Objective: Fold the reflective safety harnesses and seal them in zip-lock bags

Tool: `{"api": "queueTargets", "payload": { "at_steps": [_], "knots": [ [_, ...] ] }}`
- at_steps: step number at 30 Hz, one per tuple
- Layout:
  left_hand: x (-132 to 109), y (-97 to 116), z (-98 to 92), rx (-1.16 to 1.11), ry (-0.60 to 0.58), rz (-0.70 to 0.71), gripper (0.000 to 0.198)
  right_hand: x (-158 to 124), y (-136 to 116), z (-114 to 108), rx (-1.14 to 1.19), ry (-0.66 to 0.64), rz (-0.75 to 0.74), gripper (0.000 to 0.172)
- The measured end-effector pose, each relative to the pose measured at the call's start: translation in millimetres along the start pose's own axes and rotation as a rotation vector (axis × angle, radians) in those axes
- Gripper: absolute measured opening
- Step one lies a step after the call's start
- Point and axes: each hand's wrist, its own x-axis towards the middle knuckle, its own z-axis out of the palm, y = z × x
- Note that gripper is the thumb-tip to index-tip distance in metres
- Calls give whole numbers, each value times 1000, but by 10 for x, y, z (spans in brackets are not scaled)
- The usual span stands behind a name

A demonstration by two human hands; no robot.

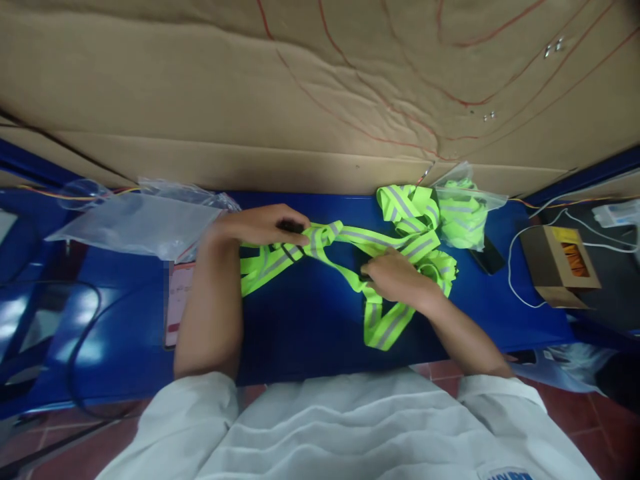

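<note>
A neon yellow-green reflective harness (320,241) with grey stripes lies in loops across the blue table. My left hand (267,223) is closed on its left part, and a black piece (291,227), perhaps a buckle, shows at the fingers. Further right, my right hand (395,275) pinches the strap beside another small dark piece (364,272). Between the hands two strands of strap run apart. One loop hangs toward my body below my right hand, and more folded strap (407,203) is heaped behind it.
A clear bag of the same straps (464,213) sits at the back right, with a dark phone (487,259) near it. An open cardboard box (557,267) and white cables stand further right. Plastic bags (135,220) and a lit phone (177,307) lie left. Cardboard (200,100) walls the back.
</note>
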Motion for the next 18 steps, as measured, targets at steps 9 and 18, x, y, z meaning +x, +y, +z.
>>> {"api": "queueTargets", "payload": {
  "at_steps": [9, 18],
  "knots": [
    [-93, 245, 3, -94, 28, 101, 49, -512, 169, -242, 267, 414, -205, 33],
    [-127, 585, 121, -77, -14, 144, 47, -107, 184, -651, 582, 401, -600, 52]
  ]
}}
